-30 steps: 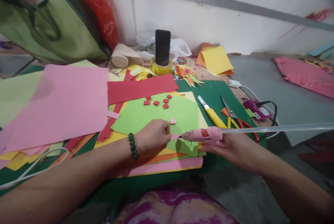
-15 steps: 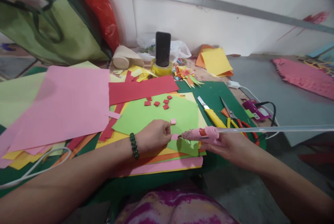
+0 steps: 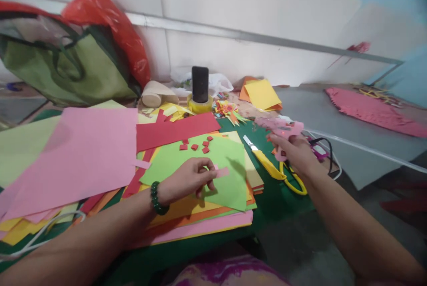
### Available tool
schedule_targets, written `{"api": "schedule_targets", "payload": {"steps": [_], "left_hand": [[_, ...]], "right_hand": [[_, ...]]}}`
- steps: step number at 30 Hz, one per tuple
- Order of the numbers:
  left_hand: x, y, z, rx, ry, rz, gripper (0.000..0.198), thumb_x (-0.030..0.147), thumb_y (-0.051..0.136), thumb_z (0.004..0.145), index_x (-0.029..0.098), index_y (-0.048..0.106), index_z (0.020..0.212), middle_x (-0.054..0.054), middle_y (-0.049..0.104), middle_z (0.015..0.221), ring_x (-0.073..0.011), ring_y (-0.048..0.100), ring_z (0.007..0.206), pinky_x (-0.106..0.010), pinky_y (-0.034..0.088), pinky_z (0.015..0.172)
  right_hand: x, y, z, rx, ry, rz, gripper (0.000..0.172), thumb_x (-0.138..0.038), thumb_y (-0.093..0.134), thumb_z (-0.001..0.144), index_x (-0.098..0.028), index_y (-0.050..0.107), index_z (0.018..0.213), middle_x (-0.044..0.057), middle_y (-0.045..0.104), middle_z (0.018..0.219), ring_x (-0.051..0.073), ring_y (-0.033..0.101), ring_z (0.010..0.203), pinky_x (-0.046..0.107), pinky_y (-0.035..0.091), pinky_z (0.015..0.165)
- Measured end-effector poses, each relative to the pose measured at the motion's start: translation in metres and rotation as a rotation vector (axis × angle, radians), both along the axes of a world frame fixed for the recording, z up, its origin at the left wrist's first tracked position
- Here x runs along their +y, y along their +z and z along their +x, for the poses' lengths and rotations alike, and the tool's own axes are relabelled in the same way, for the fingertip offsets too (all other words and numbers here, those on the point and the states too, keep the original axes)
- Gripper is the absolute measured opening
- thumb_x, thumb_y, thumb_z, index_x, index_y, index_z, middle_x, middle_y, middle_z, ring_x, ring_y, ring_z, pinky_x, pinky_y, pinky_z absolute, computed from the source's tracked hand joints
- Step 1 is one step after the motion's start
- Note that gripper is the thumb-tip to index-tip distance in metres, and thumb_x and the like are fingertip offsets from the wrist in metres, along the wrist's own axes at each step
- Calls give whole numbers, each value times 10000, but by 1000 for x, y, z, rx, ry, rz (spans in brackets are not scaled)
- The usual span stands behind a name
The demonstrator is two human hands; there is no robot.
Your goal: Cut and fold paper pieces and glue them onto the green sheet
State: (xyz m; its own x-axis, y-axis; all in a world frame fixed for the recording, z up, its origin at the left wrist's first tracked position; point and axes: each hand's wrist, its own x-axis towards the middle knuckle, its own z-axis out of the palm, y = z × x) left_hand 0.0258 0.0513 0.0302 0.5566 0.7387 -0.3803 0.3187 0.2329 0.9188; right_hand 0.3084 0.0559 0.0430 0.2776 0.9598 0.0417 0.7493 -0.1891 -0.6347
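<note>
Between the fingertips of my left hand point(image 3: 196, 177) is a short pink paper strip point(image 3: 223, 171), held over a light green paper sheet point(image 3: 230, 188). My right hand point(image 3: 295, 152) grips a pink glue gun point(image 3: 283, 130) by its handle, off to the right above the green cutting mat point(image 3: 233, 123). A clear glue stick point(image 3: 367, 147) juts from its back. Several small red paper squares point(image 3: 194, 147) lie on the green sheet beyond my left hand. A pink paper square point(image 3: 216, 167) is partly hidden by my fingers.
A yellow box cutter point(image 3: 267, 161) and yellow-handled scissors point(image 3: 295, 183) lie on the mat near my right hand. A phone point(image 3: 200, 83) stands in a yellow tape roll point(image 3: 199, 106) at the back. Pink sheets point(image 3: 86, 148) cover the left side.
My right hand has carried the glue gun away from the pink strip, to the right and back. My left hand has lifted the strip slightly. The view has shifted.
</note>
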Motion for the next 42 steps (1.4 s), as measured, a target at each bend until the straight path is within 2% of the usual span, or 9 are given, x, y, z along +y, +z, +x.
{"api": "schedule_targets", "payload": {"steps": [4, 9, 12, 15, 17, 21, 28, 35, 42], "left_hand": [[-3, 3, -1, -248, 172, -89, 378, 508, 686, 685, 169, 536, 757, 4, 637, 739, -55, 513, 433, -169, 313, 375], [-4, -2, 0, -406, 367, -181, 363, 422, 794, 603, 143, 589, 712, 44, 547, 637, -13, 395, 442, -154, 290, 417], [-2, -3, 1, -472, 481, -207, 363, 340, 844, 531, 137, 603, 711, 62, 520, 597, -12, 390, 492, -137, 285, 472], [-3, -2, 4, -491, 478, -210, 346, 320, 844, 524, 141, 587, 672, 36, 578, 614, -35, 439, 527, -155, 289, 494], [-4, -2, 6, -488, 433, -211, 342, 345, 832, 541, 143, 574, 640, 0, 629, 654, -59, 483, 559, -175, 301, 508], [-11, -3, 10, -462, 360, -219, 334, 389, 817, 561, 139, 614, 648, -10, 638, 681, -61, 476, 551, -194, 310, 520], [-22, -1, 9, -442, 308, -219, 333, 391, 835, 521, 142, 636, 613, 39, 515, 560, -61, 432, 528, -196, 312, 521], [-21, -1, 9, -388, 272, -50, 321, 444, 742, 633, 144, 645, 568, 32, 479, 507, -72, 393, 507, -203, 315, 500], [-23, 3, 9, -247, 235, 249, 258, 400, 640, 730, 157, 723, 711, 16, 538, 536, -96, 426, 525, -218, 369, 527]], "right_hand": [[33, -12, 4, -12, 31, -13, 377, -523, 501, 813, -209, 543, 610, 39, 599, 556, 178, 584, 567, 279, 445, 558], [50, -26, 6, -155, 146, -101, 359, -492, 470, 850, -233, 468, 601, 17, 582, 536, 169, 561, 514, 276, 394, 501], [41, -22, 10, -322, 165, -134, 381, -472, 458, 870, -222, 483, 582, 59, 636, 609, 208, 616, 604, 290, 403, 536], [12, -11, 4, -600, 96, -141, 313, -417, 557, 827, -193, 554, 608, 102, 658, 652, 262, 643, 665, 301, 401, 523], [-13, -5, -10, -633, 176, 57, 251, -357, 506, 877, -196, 628, 729, 77, 681, 704, 231, 648, 661, 285, 420, 520], [-47, -4, -52, -524, 655, 678, 230, -170, 432, 920, -223, 647, 982, 51, 693, 873, 146, 643, 743, 228, 474, 628], [-41, -8, -86, -493, 887, 932, 211, -109, 457, 914, -181, 647, 969, 29, 629, 745, 124, 534, 628, 228, 421, 558], [-46, -14, -92, -95, 829, 752, 159, -182, 492, 932, -207, 643, 890, 24, 595, 793, 105, 594, 707, 197, 495, 613], [-47, -16, -102, 462, 525, 358, 225, -370, 633, 830, -195, 600, 693, 8, 575, 706, 112, 549, 624, 206, 458, 498]]}}
